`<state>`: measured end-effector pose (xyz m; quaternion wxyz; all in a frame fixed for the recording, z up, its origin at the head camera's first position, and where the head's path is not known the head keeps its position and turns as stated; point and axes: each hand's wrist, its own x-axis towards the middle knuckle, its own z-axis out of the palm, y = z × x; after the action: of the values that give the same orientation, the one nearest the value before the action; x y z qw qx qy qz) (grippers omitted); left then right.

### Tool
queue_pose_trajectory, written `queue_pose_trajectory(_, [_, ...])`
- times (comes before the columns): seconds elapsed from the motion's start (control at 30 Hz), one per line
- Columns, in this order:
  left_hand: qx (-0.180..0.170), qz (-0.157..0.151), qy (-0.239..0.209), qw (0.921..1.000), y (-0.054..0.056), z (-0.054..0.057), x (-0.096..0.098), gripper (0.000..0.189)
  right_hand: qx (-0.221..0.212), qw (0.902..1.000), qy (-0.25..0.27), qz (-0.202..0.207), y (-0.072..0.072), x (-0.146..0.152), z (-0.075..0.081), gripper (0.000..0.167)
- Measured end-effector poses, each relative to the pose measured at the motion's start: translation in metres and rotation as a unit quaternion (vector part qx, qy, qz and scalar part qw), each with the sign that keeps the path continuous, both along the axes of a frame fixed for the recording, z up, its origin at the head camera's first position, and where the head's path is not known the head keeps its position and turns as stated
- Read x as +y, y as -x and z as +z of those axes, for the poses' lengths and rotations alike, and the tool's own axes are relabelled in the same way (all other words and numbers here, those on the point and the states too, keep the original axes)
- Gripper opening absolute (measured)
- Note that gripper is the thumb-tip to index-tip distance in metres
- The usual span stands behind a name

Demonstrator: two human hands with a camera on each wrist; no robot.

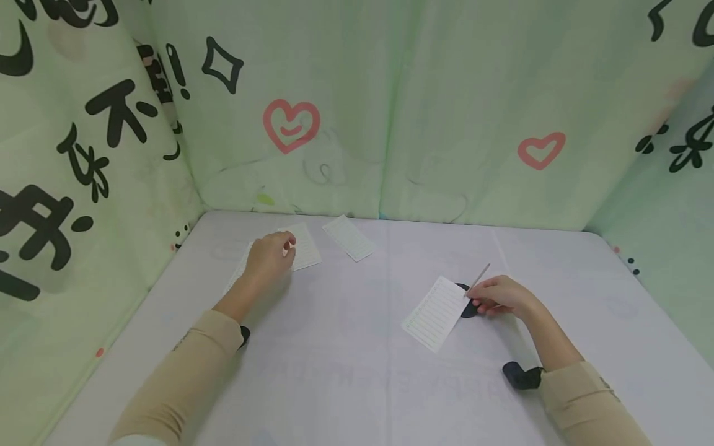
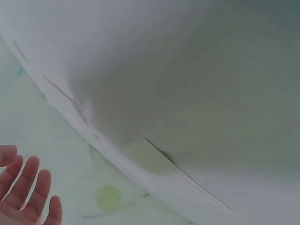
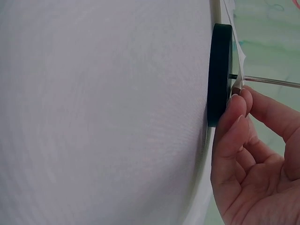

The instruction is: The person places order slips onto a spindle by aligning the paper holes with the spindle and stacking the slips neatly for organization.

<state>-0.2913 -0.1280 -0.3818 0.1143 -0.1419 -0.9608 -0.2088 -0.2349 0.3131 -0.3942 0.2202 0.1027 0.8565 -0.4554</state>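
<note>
My right hand [image 1: 502,294] pinches the corner of a lined paper slip [image 1: 435,314] between thumb and fingertips. A thin metal rod [image 3: 272,81] passes through the paper at that corner. It rises from the round black base [image 3: 219,75] of a bill spike, which stands on the table partly hidden under the slip. My left hand [image 1: 270,254] hovers at the back left, fingers loosely bent and holding nothing. Beside and behind it lie a printed paper sheet [image 1: 305,248] and another sheet [image 1: 237,269] that the hand and forearm partly cover.
A third printed slip [image 1: 348,238] lies near the table's back edge. The white-covered table [image 1: 334,371] is enclosed by pale green curtains [image 1: 457,93] with black characters and red hearts. Black wrist devices [image 1: 521,375] sit at both cuffs.
</note>
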Motion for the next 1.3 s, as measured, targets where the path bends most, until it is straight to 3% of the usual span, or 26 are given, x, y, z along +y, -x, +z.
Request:
queue_pose_trajectory(0.13, [0.054,0.005,0.072,0.996,0.007,-0.004,-0.017,0.016,-0.002,1.0,0.002,-0.002,0.0,0.0,0.0,0.017])
queue_pose_trajectory(0.3, [0.06,0.01,0.142,0.988,0.016,-0.012,-0.035,0.024,-0.004,1.0,0.001,-0.003,0.0,0.0,0.0,0.018])
queue_pose_trajectory(0.4, [0.031,0.018,0.158,0.9867,0.021,-0.015,-0.044,0.035,-0.004,1.0,-0.001,-0.002,-0.001,-0.001,0.001,0.02])
queue_pose_trajectory(0.53, [-0.038,0.034,0.165,0.985,0.025,-0.017,-0.053,0.047,-0.006,1.0,-0.003,-0.005,-0.002,-0.002,0.002,0.021])
queue_pose_trajectory(0.83, [-0.129,0.063,0.212,0.9666,0.03,-0.019,-0.064,0.05,-0.011,0.9999,-0.003,-0.012,-0.001,-0.002,0.0,0.02])
queue_pose_trajectory(1.03, [-0.158,0.073,0.226,0.9585,0.034,-0.023,-0.067,0.048,-0.01,0.9999,-0.004,-0.01,-0.003,-0.002,0.0,0.021])
queue_pose_trajectory(1.3, [-0.16,0.081,0.215,0.9601,0.028,-0.018,-0.062,0.043,-0.002,1.0,-0.001,-0.001,-0.003,-0.002,0.003,0.019])
